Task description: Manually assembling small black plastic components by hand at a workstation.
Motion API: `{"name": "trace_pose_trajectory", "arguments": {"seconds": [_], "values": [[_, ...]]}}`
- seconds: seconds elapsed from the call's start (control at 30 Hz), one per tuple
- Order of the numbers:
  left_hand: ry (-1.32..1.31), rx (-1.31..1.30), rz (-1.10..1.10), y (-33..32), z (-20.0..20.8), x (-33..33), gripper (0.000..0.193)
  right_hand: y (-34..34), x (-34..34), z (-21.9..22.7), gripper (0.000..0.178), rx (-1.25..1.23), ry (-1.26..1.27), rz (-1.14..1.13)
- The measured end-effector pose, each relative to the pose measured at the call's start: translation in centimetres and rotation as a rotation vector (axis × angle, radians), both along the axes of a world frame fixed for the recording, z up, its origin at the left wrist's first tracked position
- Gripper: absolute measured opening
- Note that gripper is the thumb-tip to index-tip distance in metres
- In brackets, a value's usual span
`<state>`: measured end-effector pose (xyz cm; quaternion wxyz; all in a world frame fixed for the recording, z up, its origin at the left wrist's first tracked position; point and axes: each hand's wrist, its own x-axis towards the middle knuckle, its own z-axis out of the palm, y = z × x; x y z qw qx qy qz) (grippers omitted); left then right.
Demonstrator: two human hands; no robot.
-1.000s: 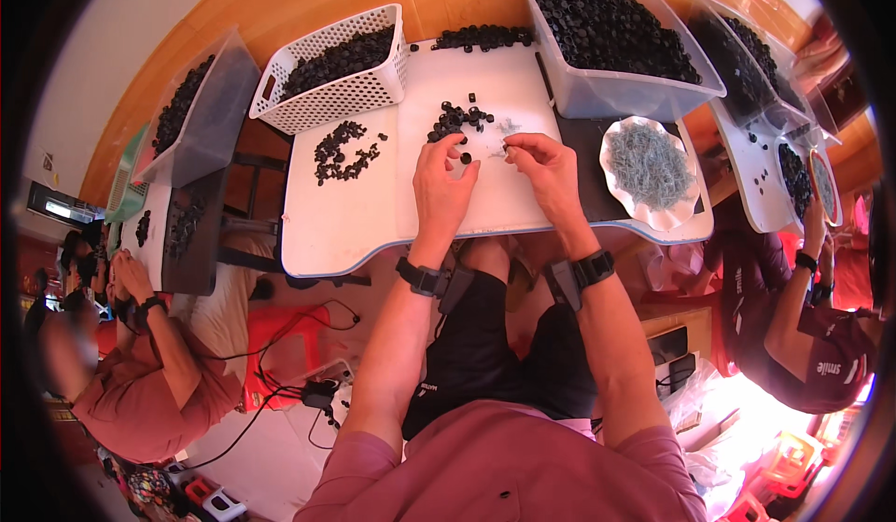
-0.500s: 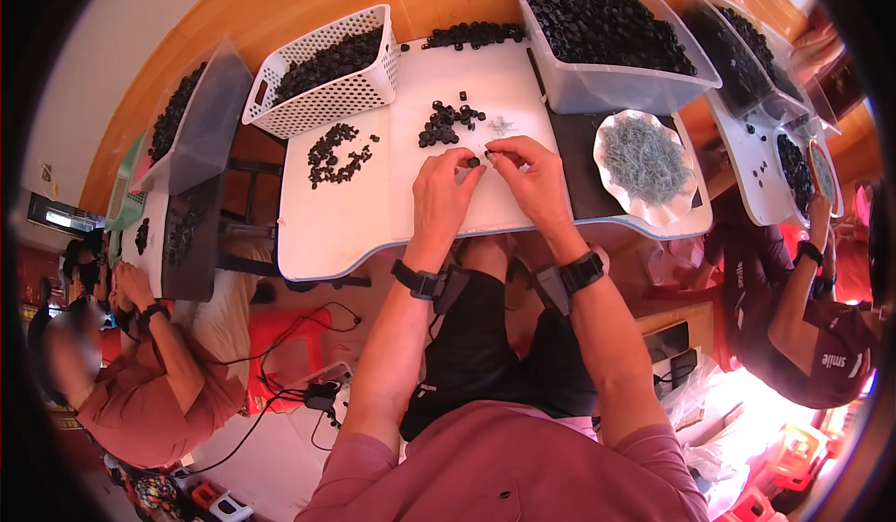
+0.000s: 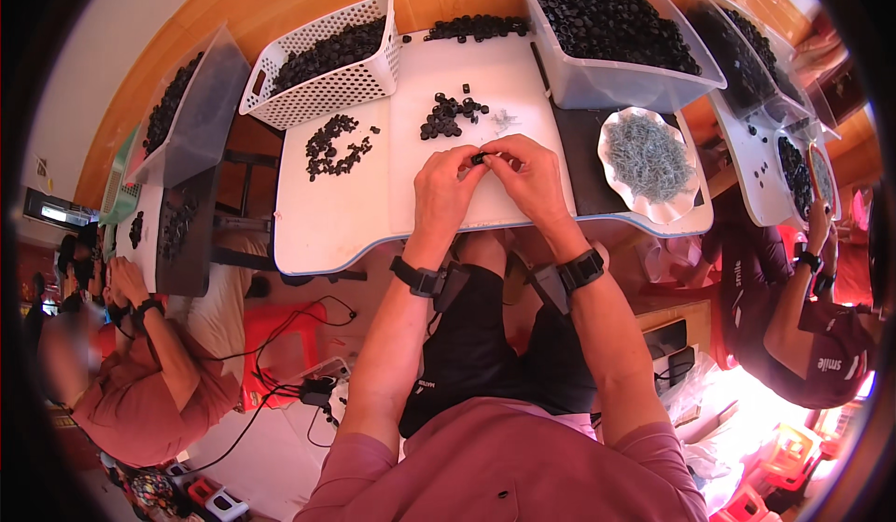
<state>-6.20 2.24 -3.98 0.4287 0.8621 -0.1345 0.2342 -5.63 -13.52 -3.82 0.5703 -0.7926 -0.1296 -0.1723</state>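
Over the front of the white table [image 3: 355, 228], my left hand [image 3: 446, 179] and my right hand [image 3: 525, 175] meet fingertip to fingertip. Both pinch a small black plastic part [image 3: 480, 158], mostly covered by the fingers. Just beyond them lies a pile of black knob-like parts [image 3: 446, 119]. A few thin metal pieces [image 3: 505, 121] rest beside that pile. To the left, smaller black pieces [image 3: 338, 149] are scattered loosely. A white scalloped dish [image 3: 686, 207] heaped with thin silvery metal pieces [image 3: 649, 156] stands to the right of my hands.
Behind the table stand a white perforated basket [image 3: 373, 82] and a clear plastic bin [image 3: 616, 88], both holding black parts. More black parts [image 3: 478, 27] line the back edge. Co-workers sit at left [image 3: 154, 387] and right [image 3: 784, 321]. Black cables [image 3: 271, 387] hang at lower left.
My fingertips have drawn together, so both hands now hold the black part between them. The co-workers' hands have shifted slightly, and the whole view has tilted a little.
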Motion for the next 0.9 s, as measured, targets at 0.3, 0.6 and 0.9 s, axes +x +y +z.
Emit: {"name": "trace_pose_trajectory", "arguments": {"seconds": [0.3,0.6,0.9], "values": [[0.167,-0.176,-0.043,0.8,-0.8,0.6,0.028,0.3,0.0,-0.6,0.013,-0.033,-0.037,-0.052],[0.249,-0.233,-0.085,0.9,-0.4,0.5,0.026,0.3,0.0,-0.4,0.013,0.053,-0.007,-0.021],[0.318,-0.301,-0.114,1.0,-0.4,0.6,0.024,0.1,-0.3,0.1,0.014,0.032,0.033,-0.018]]}}
